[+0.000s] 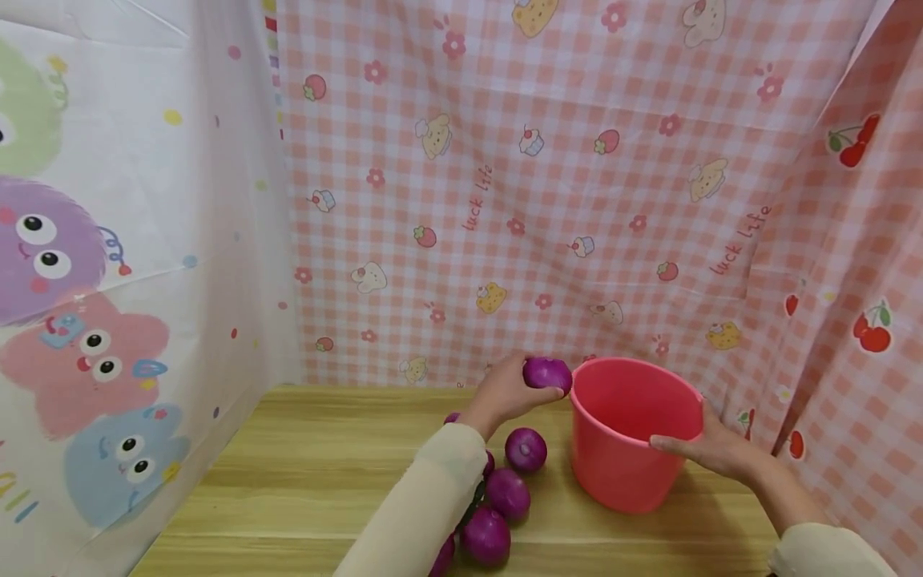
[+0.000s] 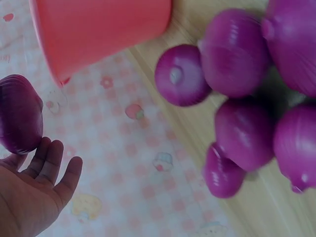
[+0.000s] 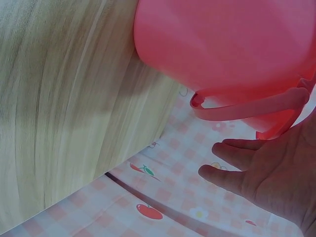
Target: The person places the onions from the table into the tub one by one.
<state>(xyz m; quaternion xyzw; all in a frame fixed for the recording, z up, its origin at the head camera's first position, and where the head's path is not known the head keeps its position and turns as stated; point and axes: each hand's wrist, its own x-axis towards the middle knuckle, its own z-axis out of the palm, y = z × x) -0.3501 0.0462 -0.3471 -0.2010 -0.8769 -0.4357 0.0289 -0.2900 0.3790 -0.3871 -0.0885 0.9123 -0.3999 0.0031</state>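
Observation:
My left hand (image 1: 507,393) holds a red onion (image 1: 548,376) up beside the left rim of a pink bucket (image 1: 627,473). The same onion (image 2: 19,114) shows at the left edge of the left wrist view, between thumb and fingers. At the bucket's right side my right hand (image 1: 714,442) grips the rim, thumb over the front edge. The right wrist view shows the bucket's handle (image 3: 252,107) hanging along its outside, near the fingers (image 3: 232,155). Several red onions (image 1: 508,494) lie on the table left of the bucket, partly hidden by the left sleeve.
The wooden table (image 1: 303,481) ends at a pink checked curtain (image 1: 548,200) behind. A white cartoon curtain (image 1: 144,240) hangs on the left, and another checked cloth (image 1: 865,320) on the right close to the right arm.

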